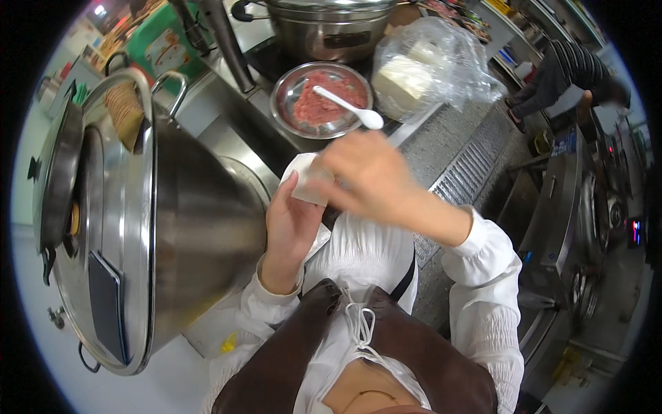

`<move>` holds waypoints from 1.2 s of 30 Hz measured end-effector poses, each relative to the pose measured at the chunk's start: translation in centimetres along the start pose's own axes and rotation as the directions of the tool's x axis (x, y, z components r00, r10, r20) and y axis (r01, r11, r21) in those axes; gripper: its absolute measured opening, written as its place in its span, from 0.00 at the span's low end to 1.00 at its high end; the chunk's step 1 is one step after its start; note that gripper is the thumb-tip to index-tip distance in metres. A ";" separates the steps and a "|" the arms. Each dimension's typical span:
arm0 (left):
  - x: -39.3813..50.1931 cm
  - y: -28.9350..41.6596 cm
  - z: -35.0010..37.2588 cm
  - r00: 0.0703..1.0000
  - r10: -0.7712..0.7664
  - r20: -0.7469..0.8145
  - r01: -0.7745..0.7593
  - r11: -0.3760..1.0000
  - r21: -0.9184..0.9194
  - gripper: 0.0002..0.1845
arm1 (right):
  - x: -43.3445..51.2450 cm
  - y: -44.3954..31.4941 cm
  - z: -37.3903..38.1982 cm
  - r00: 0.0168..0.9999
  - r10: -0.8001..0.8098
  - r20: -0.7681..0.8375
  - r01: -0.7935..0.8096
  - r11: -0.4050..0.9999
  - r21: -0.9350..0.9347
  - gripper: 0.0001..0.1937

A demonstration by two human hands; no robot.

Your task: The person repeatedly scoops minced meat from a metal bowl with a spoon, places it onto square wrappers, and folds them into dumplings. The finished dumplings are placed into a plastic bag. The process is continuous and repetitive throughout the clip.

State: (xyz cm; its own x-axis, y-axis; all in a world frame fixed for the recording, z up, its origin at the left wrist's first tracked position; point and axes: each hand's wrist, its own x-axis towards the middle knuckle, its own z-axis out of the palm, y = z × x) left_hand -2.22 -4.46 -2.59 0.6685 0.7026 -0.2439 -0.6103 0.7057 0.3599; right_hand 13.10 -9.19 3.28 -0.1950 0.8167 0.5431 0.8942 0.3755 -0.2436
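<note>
My left hand [292,222] holds a thin white dough wrapper [309,181] between thumb and fingers, in front of my body. Over the wrapper is my right hand [370,176], blurred by motion; whether its fingers grip the wrapper's edge cannot be told. Just beyond both hands, a round steel bowl [279,106] contains pink minced meat [331,98]. A white plastic spoon [346,106] lies across the meat, with one end over the bowl's near rim. Right of the bowl, a clear plastic bag [455,62] holds a stack of white wrappers [406,80].
A large steel pot [207,222] stands close on my left, a phone [107,308] and a lid [59,176] on its top. Behind the bowl stands a lidded steel pot [331,31]. A floor drain grate [465,171] lies to the right. A person [569,72] bends over at the far right.
</note>
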 end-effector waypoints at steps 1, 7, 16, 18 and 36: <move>0.1 0.0 -0.2 0.999 0.031 0.038 -0.032 0.999 0.022 0.20 | 0.8 1.4 0.0 0.999 0.021 -0.047 -0.021 1.000 -0.015 0.08; 0.7 0.6 -0.3 0.999 0.005 0.034 -0.006 1.000 0.020 0.23 | 2.8 7.3 1.1 0.986 0.157 0.055 -0.124 0.913 -0.388 0.11; 1.7 1.0 0.1 0.992 0.039 0.118 -0.043 0.998 0.037 0.28 | 3.5 6.6 0.7 0.984 0.174 -0.033 -0.175 0.930 -0.324 0.09; 1.7 1.2 0.1 0.993 0.045 0.107 -0.049 0.998 0.035 0.28 | 3.1 5.9 0.0 0.979 0.203 0.002 -0.199 0.959 -0.200 0.09; 2.6 2.3 0.6 0.987 0.074 0.142 -0.072 0.997 -0.021 0.28 | 3.2 5.2 1.9 0.996 0.042 0.081 -0.013 0.944 -0.331 0.05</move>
State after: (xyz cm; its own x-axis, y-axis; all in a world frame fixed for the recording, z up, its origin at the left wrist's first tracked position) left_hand -1.63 -1.06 -1.83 0.6752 0.7326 -0.0859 -0.6655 0.6553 0.3573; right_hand 16.39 -3.80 2.25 -0.1893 0.8645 0.4656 0.9796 0.1989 0.0289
